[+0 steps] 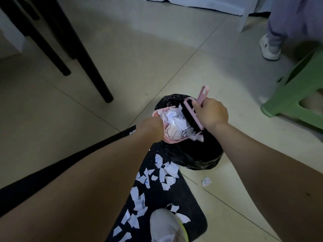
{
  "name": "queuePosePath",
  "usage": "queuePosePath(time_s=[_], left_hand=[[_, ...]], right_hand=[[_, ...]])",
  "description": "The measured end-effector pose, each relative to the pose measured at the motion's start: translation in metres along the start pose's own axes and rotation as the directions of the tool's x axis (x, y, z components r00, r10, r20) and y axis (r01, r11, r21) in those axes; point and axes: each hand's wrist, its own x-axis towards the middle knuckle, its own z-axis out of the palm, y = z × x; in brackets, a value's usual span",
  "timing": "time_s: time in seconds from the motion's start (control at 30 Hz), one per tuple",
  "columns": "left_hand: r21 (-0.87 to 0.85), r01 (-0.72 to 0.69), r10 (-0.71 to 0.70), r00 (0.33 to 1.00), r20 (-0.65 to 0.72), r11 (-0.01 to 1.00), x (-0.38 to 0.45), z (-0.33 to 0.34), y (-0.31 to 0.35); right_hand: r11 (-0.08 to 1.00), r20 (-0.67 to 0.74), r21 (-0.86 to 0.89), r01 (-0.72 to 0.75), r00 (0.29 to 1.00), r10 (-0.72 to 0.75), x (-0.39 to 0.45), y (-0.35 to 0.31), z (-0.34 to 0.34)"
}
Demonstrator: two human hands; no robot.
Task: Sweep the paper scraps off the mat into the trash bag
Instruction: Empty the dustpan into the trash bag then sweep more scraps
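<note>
A black trash bag point(194, 154) sits on the floor at the far end of the dark mat point(192, 212). Over the bag's mouth, my left hand point(150, 127) grips a pink dustpan point(167, 138) heaped with white paper scraps point(174, 119). My right hand point(212, 114) holds a pink brush point(195, 109) by its handle, its black bristles against the scraps in the pan. Several more scraps point(164, 172) lie strewn along the mat. One scrap point(206, 181) lies on the tile just right of the mat.
My grey shoe point(166, 226) stands on the mat's near end. Black table legs point(97, 81) rise at the upper left. A green plastic stool point(297, 95) stands at the right, and another person's leg and white shoe point(270, 48) are behind it.
</note>
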Motion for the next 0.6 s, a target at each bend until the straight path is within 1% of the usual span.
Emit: queuePosePath(time_s=[0.1, 0.2, 0.27, 0.33, 0.4, 0.47, 0.6], left_hand=[[0.056, -0.013, 0.013, 1.000, 0.015, 0.998, -0.006, -0.010, 0.005], [0.138, -0.001, 0.004, 1.000, -0.026, 0.990, -0.002, -0.012, 0.009], [0.193, -0.003, 0.010, 0.999, -0.035, 0.981, -0.001, -0.014, 0.012], [0.227, -0.020, 0.033, 0.998, -0.057, 0.974, 0.001, -0.017, 0.015], [0.259, -0.035, 0.050, 0.997, -0.050, 0.965, 0.000, -0.019, 0.016], [0.276, -0.042, 0.057, 0.997, -0.046, 0.960, 0.003, -0.018, 0.015], [0.294, -0.018, 0.034, 0.998, -0.051, 0.956, 0.004, -0.018, 0.010]], right_hand=[[0.999, -0.063, 0.018, -0.035, 0.997, 0.036, 0.002, 0.004, -0.006], [0.993, -0.103, 0.108, -0.056, 0.992, 0.067, 0.002, 0.002, -0.008], [0.982, -0.087, 0.186, -0.039, 0.995, 0.056, 0.001, -0.003, -0.006], [0.969, -0.029, 0.248, -0.015, 0.999, 0.023, 0.000, -0.008, 0.001], [0.972, 0.026, 0.233, 0.011, 1.000, -0.017, -0.003, -0.011, 0.010], [0.984, 0.035, 0.177, 0.018, 0.999, -0.025, -0.004, -0.009, 0.018], [0.993, -0.009, 0.099, -0.057, 0.998, 0.058, -0.006, 0.003, 0.019]])
